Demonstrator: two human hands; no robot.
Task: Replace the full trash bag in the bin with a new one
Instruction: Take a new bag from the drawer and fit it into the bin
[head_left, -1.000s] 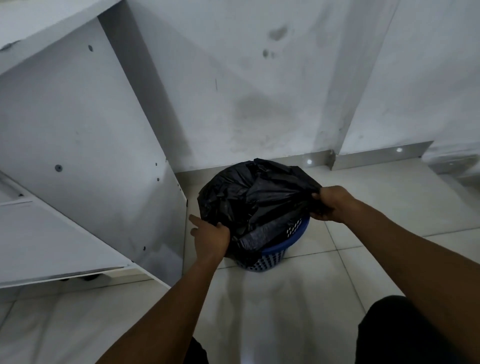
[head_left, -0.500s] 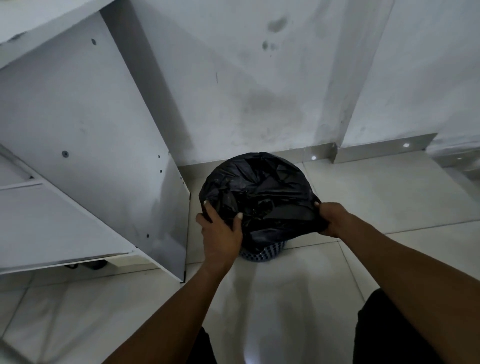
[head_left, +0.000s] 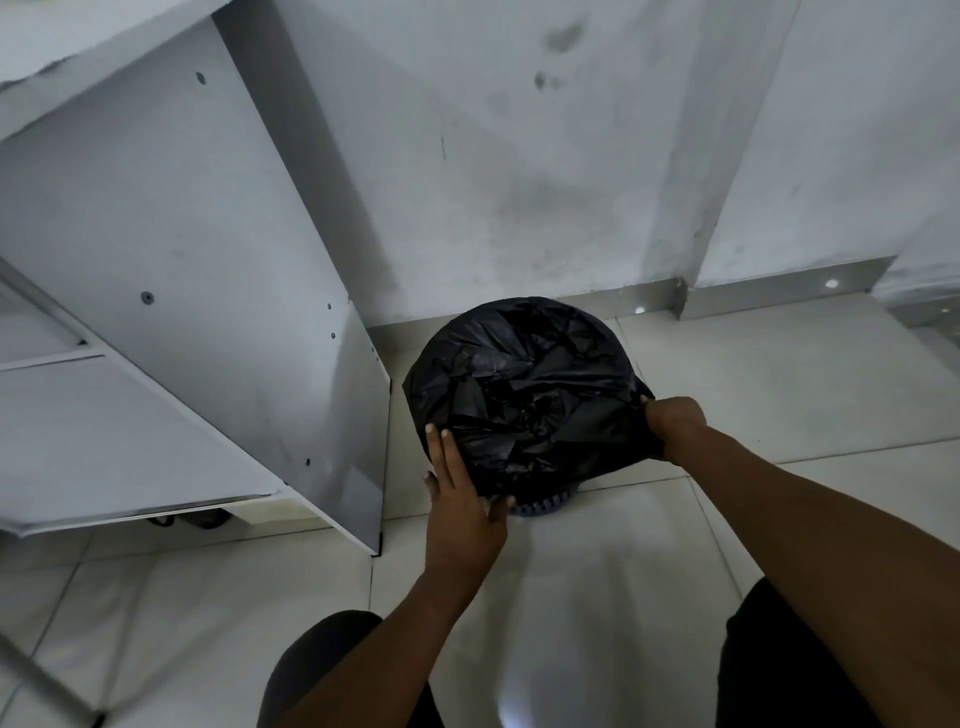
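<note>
1. The white cabinet (head_left: 171, 291) and wall (head_left: 519, 156) fill more of the view than a moment ago; the head has tipped closer over the bin.
2. The black trash bag (head_left: 519, 395) now drapes right over the bin (head_left: 537, 505) on the floor (head_left: 753, 395); earlier the blue rim showed, now only a sliver of basket peeks below. Likely the new liner is nearly seated.
3. The left hand (head_left: 460, 483) presses flat, fingers spread, against the bag's near side, having slid down.
4. The right hand (head_left: 672, 423) stays clamped on the bag's edge.
</note>
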